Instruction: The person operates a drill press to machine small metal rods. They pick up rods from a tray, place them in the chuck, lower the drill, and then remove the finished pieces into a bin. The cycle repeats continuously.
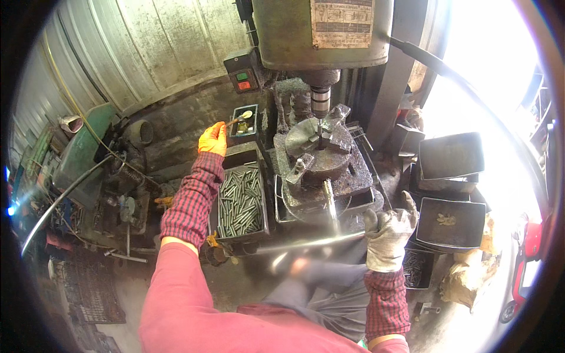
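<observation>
Our left hand point(212, 139), fingers clamped on a brush point(241, 117), dips into the small tin point(243, 120) above the pin tray point(240, 202). Our right hand point(388, 229), fingers seemingly curled round the blurred lever point(306, 242), should hold steady.

Two dark metal bins point(452, 156) stacked at right; switch box point(242, 75) with green and red buttons; corrugated metal wall point(147, 41) behind.
</observation>
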Tool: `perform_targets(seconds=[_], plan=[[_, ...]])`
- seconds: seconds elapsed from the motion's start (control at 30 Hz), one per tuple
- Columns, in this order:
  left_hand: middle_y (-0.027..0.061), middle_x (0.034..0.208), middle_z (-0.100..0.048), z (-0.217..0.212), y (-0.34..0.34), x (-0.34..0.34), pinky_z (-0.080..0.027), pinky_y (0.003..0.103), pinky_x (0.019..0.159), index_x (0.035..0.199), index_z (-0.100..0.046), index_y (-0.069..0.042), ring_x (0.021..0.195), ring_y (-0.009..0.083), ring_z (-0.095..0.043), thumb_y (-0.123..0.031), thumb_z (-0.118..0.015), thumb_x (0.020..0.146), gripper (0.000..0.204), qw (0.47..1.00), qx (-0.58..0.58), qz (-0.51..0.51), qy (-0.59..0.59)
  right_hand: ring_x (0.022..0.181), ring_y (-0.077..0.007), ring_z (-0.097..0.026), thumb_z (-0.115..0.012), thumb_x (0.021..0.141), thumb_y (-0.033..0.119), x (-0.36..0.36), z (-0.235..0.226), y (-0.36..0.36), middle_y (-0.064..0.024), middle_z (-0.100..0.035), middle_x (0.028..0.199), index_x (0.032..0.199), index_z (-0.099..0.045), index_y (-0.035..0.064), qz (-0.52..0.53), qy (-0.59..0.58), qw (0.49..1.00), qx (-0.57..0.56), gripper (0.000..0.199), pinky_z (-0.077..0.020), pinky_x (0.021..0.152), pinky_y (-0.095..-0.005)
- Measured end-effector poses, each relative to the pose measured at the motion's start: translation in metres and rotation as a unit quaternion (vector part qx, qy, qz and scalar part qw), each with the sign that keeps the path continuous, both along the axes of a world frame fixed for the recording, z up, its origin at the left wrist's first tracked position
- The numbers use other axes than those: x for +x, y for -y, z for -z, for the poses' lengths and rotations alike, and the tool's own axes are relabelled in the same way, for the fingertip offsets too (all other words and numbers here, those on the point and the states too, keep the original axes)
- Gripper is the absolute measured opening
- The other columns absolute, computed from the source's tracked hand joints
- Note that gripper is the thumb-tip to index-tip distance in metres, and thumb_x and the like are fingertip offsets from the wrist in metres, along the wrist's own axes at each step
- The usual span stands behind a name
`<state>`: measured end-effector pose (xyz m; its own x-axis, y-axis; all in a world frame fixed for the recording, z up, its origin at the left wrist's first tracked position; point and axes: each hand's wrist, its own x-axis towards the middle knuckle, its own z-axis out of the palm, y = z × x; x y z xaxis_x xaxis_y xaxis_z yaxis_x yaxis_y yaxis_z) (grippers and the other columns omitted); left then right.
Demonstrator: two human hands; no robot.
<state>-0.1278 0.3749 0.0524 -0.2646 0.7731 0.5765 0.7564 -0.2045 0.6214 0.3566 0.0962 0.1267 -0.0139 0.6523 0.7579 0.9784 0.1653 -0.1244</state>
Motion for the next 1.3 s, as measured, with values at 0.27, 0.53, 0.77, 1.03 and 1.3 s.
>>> perform_targets(seconds=[0.27, 0.53, 0.77, 1.03, 1.3], plan=[[0.0137, 0.094, -0.07, -0.02, 0.013, 0.02, -0.055, 0.044, 0.079, 0.113, -0.073, -0.012, 0.09, 0.0357, -0.069, -0.027, -0.066, 0.098, 0.023, 0.981, -0.007, -0.006, -0.194, 0.101, -0.0368, -0.065, -0.073, 0.09, 0.032, 0.0, -0.001, 0.003, -0.0136, -0.068, 0.076, 0.072, -0.071, 0.0059, 0.008, -0.02, 0.999, -0.024, 0.032, -0.041, 0.109, -0.0553], [0.0143, 0.089, -0.068, -0.024, 0.066, 0.007, -0.054, 0.046, 0.074, 0.111, -0.073, -0.013, 0.084, 0.0371, -0.067, -0.026, -0.066, 0.099, 0.019, 0.974, 0.044, 0.001, -0.223, 0.112, -0.0371, -0.064, -0.077, 0.085, 0.029, 0.002, 0.001, 0.005, -0.0161, -0.071, 0.085, 0.067, -0.069, 0.0076, 0.004, -0.044, 0.999, -0.013, 0.029, -0.0406, 0.109, -0.0542], [0.0093, 0.107, -0.076, -0.029, 0.12, 0.053, -0.056, 0.032, 0.086, 0.112, -0.076, 0.0, 0.097, 0.019, -0.071, -0.011, -0.069, 0.1, 0.017, 0.982, 0.07, 0.113, 0.132, 0.109, -0.0374, -0.067, -0.077, 0.082, 0.033, 0.006, 0.002, 0.007, -0.0214, -0.073, 0.087, 0.069, -0.072, 0.0032, 0.023, -0.027, 0.999, -0.034, 0.033, -0.0391, 0.112, -0.0539], [0.0021, 0.098, -0.072, -0.067, 0.094, 0.182, -0.052, 0.024, 0.08, 0.114, -0.074, 0.0, 0.086, 0.009, -0.063, -0.012, -0.071, 0.101, 0.018, 0.939, 0.034, 0.264, 0.22, 0.097, -0.0315, -0.068, -0.071, 0.09, 0.033, 0.003, -0.011, 0.014, -0.015, -0.068, 0.07, 0.07, -0.074, 0.0032, 0.016, -0.012, 0.999, -0.035, 0.036, -0.037, 0.115, -0.0504], [0.0105, 0.104, -0.077, -0.023, 0.049, 0.089, -0.056, 0.031, 0.091, 0.111, -0.075, 0.002, 0.098, 0.0177, -0.072, -0.016, -0.073, 0.099, 0.022, 0.954, 0.049, 0.128, 0.267, 0.117, -0.0339, -0.063, -0.073, 0.088, 0.034, 0.005, 0.0, 0.01, -0.0173, -0.074, 0.104, 0.074, -0.075, 0.0033, 0.002, -0.024, 0.999, -0.039, 0.033, -0.0353, 0.115, -0.0521]])
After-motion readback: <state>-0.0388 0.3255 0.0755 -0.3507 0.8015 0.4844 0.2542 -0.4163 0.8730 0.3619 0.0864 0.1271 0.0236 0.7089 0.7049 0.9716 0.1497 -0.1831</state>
